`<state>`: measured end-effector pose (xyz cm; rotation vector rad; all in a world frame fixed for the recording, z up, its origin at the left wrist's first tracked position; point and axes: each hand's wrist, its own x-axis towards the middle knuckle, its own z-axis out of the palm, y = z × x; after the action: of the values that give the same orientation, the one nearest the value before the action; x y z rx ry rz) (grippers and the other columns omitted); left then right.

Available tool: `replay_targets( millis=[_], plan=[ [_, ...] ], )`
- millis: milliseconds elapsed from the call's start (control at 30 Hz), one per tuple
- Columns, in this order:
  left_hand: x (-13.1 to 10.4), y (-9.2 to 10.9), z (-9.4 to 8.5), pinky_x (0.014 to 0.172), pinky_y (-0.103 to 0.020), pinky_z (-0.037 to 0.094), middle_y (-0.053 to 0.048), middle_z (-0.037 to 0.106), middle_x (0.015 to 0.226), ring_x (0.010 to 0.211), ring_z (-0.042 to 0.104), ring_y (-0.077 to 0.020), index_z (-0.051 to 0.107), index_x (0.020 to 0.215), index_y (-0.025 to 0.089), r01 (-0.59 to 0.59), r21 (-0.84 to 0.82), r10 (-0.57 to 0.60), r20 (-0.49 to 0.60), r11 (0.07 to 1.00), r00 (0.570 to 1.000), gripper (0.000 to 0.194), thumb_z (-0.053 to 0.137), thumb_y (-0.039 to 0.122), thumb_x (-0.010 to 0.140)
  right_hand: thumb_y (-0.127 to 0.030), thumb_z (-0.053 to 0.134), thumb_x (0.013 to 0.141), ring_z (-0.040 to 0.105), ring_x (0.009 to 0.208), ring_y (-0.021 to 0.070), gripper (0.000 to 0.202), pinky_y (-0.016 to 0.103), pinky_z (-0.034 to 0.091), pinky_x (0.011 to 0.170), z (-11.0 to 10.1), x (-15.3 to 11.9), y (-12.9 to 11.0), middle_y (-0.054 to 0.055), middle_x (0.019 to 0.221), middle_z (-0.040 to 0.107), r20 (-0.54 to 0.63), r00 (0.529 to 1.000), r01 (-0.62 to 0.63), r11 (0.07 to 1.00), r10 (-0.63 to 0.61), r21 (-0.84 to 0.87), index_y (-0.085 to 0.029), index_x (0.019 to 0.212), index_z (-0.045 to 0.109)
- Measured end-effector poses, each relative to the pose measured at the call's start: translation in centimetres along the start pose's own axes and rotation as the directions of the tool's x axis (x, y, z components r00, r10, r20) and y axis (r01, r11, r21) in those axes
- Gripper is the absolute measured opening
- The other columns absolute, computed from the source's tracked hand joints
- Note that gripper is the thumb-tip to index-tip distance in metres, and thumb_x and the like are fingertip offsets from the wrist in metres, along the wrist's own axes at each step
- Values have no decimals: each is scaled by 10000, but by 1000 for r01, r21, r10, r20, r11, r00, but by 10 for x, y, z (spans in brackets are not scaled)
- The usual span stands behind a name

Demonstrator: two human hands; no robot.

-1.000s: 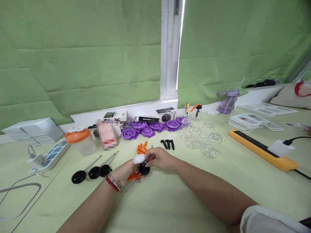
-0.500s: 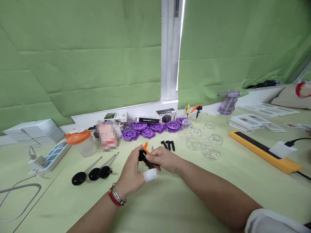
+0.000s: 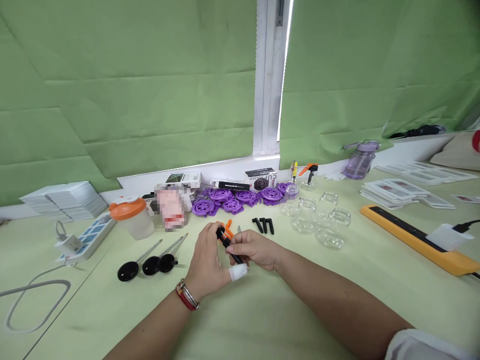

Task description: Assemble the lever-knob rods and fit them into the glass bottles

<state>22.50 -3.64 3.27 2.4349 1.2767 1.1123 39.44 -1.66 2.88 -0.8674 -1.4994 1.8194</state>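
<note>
Green paper [image 3: 168, 90] behind pale-green table [image 3: 285, 320]; left fingers [image 3: 207, 236], right fingers [image 3: 242, 248] grip black part [image 3: 225, 241]

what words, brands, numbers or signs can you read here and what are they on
"CUP" and "HOLDER": on the white box against the back wall.
"WIND BLADE", followed by a short word too small to be sure of: on the narrow black box.
Unreadable, too small: print on the flat cards and the green-and-white box.
Unreadable, pixelated: the pink item.
</note>
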Motion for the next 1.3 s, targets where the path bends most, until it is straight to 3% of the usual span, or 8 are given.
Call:
replay_targets(
  millis=[167,333,400,500,600,833,1100,1300],
  plan=[
    [11,-20,-18,904,-430,404,-136,499,1197,1100,496,-270,351,1267,188,136,-141,-159,-170,981,972,515,499,360,804,-288,575,804,452,526,80,138,201,328,497,5,4,9,-17,657,560,-77,977,150,897,-199,-416,-150,801,564],
    [26,-60,-34,681,-310,463,-60,599,952,810,584,-196,500,1046,198,448,-311,-535,-317,839,783,307,429,383,811,-232,491,868,558,721,167,136,269,386,622,24,16,22,60,846,631,25,937,145,321,-350,-936,-154,896,599],
    [29,-77,-43,629,-290,453,-52,616,911,740,583,-186,538,954,196,567,-239,-615,-281,788,736,258,432,352,779,-217,476,877,579,756,190,159,295,407,653,33,25,30,97,894,635,50,949,98,143,-311,-985,-137,940,599],
    [30,-100,-61,623,-295,433,-65,640,866,773,589,-220,574,876,197,635,136,-615,-164,761,772,245,403,325,755,-156,501,847,591,764,194,154,305,423,681,41,38,39,106,891,633,38,965,46,25,-259,-999,-125,960,601],
    [29,-114,-79,627,-311,408,-86,648,816,793,590,-258,594,745,200,574,368,-621,13,732,784,191,444,311,703,-81,490,813,597,744,195,179,300,428,654,45,49,41,100,868,635,33,968,25,-34,-250,-999,-117,941,609],
    [24,-111,-94,597,-294,388,-106,657,755,729,594,-249,606,590,187,493,462,-644,262,738,719,97,526,233,561,-5,470,742,598,713,201,264,291,413,579,51,62,40,98,874,637,14,966,-1,-58,-258,-998,-118,926,621],
    [22,-97,-79,563,-308,391,-119,651,719,636,588,-244,580,588,182,486,535,-703,341,691,624,93,570,245,520,-69,460,828,588,729,186,195,281,408,591,47,59,48,87,862,623,11,955,-4,-49,-295,-999,-132,928,614],
    [19,-96,-74,542,-301,384,-102,634,702,615,579,-234,562,616,182,469,566,-713,352,678,606,112,565,233,517,-152,461,872,582,737,186,162,294,418,611,45,60,51,91,875,617,21,946,15,-20,-322,-1000,-125,945,604]
  ],
)
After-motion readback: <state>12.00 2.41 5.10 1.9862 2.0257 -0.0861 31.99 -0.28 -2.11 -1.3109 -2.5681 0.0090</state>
